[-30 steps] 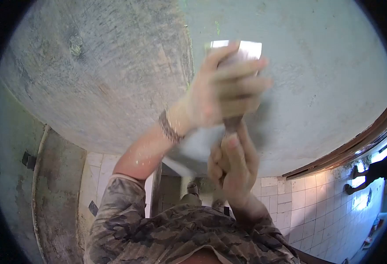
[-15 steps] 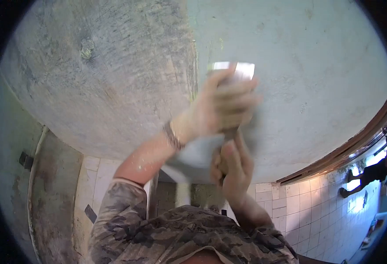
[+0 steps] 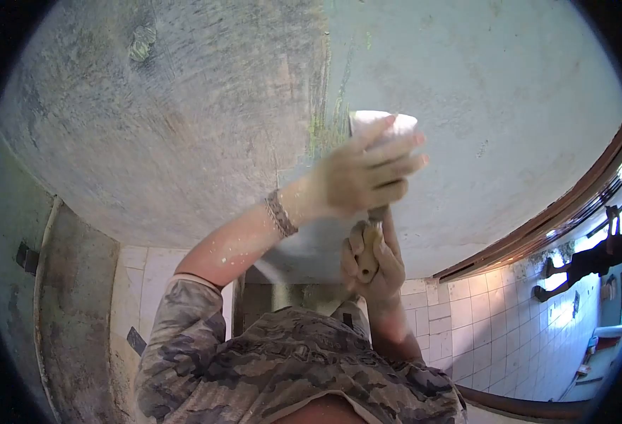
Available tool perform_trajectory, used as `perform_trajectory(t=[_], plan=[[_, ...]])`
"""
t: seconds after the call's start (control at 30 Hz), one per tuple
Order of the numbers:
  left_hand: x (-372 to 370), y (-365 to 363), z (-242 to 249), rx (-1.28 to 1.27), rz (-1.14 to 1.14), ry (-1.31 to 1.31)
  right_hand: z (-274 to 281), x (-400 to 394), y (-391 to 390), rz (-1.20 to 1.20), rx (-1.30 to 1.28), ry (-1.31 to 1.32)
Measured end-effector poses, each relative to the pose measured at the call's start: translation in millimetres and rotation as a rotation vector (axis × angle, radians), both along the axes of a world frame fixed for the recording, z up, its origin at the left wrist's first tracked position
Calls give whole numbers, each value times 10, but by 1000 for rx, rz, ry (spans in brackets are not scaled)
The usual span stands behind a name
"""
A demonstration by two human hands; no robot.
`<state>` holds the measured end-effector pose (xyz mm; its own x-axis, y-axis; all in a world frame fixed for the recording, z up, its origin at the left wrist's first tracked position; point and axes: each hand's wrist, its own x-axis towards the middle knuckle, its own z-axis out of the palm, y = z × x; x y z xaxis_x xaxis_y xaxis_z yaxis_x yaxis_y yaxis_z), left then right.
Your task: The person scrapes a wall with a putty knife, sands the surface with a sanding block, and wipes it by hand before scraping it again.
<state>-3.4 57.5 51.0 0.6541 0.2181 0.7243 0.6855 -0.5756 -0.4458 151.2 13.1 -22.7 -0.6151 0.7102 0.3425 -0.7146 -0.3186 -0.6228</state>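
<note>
A scraper with a wide pale blade [image 3: 390, 121] and a yellowish handle [image 3: 368, 263] lies against the painted wall [image 3: 508, 134]. My right hand [image 3: 388, 277] is closed around the handle, whose butt end with a hole points toward me. My left hand [image 3: 360, 177] rests over the blade, fingers laid across it and partly bent; they are slightly blurred. Just left of the blade runs a rough paint edge with yellow-green streaks [image 3: 323, 133]. Beyond it lies a scraped grey stretch of wall [image 3: 205, 134]. Specks of pale paint dot my left forearm.
A dark wooden frame [image 3: 537, 230] borders the painted wall on the right. Past it, white tiles [image 3: 494, 325] line another wall, and a person [image 3: 597, 258] in dark clothing stands near bright windows. At left, a pipe [image 3: 42, 283] runs along a stained wall.
My view has shifted, so the wall appears higher. Both hands and the scraper have moved down the wall toward me. More of the handle now shows in my right hand.
</note>
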Motion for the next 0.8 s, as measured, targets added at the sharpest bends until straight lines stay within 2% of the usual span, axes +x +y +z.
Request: perform_trajectory(t=[0.07,0.17,0.23,0.37,0.47,0.53,0.73,0.8], plan=[[-100,-18,76,-63,114,31,48,14,54,77,-33,19],[-162,51,-79,5,88,5,-64,-76,139,194,-111,34],[-177,65,-14,-11,70,-3,-94,-151,121,155,-134,109],[-175,66,169,-26,69,3,97,-152,117,130,-106,76],[-140,81,39,11,48,-52,63,-119,82,115,-122,79],[-125,48,3,-11,57,-61,41,-81,46,80,-139,-35],[-134,105,39,13,25,-85,74,-137,66,53,-62,9],[-143,84,15,4,25,-89,65,-125,19,46,-118,-20]])
